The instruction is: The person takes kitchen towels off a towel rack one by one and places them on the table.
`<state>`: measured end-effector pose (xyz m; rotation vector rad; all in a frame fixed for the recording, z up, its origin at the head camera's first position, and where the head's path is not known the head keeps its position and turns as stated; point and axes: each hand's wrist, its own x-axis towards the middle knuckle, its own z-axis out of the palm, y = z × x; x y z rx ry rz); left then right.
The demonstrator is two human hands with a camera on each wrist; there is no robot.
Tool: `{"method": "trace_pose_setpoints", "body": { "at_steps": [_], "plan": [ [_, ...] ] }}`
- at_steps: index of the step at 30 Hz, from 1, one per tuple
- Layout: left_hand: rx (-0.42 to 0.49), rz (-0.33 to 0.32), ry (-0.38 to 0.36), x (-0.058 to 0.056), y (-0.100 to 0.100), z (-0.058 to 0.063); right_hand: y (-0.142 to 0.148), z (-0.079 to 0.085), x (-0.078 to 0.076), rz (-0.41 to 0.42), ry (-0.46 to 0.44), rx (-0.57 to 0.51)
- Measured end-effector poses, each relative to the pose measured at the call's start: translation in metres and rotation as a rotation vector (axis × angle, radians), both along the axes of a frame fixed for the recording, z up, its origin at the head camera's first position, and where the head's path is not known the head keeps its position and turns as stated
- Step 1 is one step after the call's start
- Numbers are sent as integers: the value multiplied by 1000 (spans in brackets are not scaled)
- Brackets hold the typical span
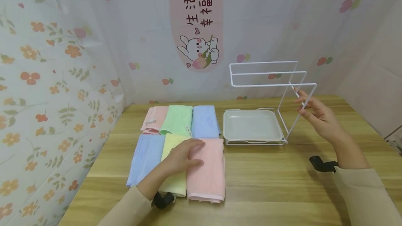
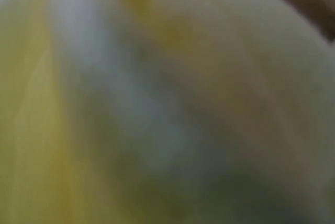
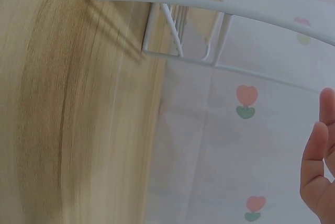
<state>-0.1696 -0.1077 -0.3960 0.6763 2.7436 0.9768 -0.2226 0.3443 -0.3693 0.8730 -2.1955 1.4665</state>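
My left hand lies over the yellow towel, its thumb and fingertips reaching onto the pink towel beside it. Its fingers look relaxed and slightly spread. Blurred yellow cloth fills much of the left wrist view. At the right, a white wire rack stands on the table with a shallow white tray at its base. My right hand pinches the rack's right side bar between thumb and fingers. In the right wrist view the contact is out of frame; a couple of fingers show, extended.
A blue towel lies left of the yellow one. Behind are folded pink, green and blue towels. The wooden table meets a patterned backdrop at its back and left.
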Motion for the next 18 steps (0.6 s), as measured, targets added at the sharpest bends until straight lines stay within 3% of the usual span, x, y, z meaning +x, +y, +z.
{"method": "trace_pose_setpoints", "body": {
  "at_steps": [8,14,18],
  "plan": [
    [20,-43,-36,-7,-7,0,0,5,-2,-47,8,44],
    [31,-111,-31,-2,-16,7,5,9,2,-80,-25,81],
    [4,-121,-23,4,-33,12,16,10,11,-124,-63,138]
  ]
}}
